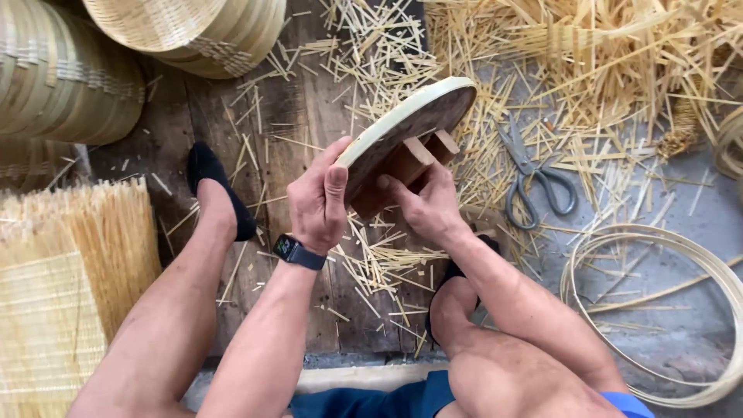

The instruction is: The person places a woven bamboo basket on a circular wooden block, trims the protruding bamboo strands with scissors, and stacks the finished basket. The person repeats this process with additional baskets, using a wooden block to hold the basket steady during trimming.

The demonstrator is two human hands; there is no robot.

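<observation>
I hold a round wooden disc with a pale bamboo rim, tilted on edge above the floor. Two wooden blocks stick out of its underside. My left hand, with a dark watch on the wrist, grips the disc's near rim, thumb along the edge. My right hand grips the disc from below, fingers against the blocks.
Scissors lie on the floor to the right among scattered bamboo strips. Coiled bamboo hoops lie at lower right. Stacked woven baskets stand upper left, and a bamboo mat bundle sits at left. My feet rest in dark slippers.
</observation>
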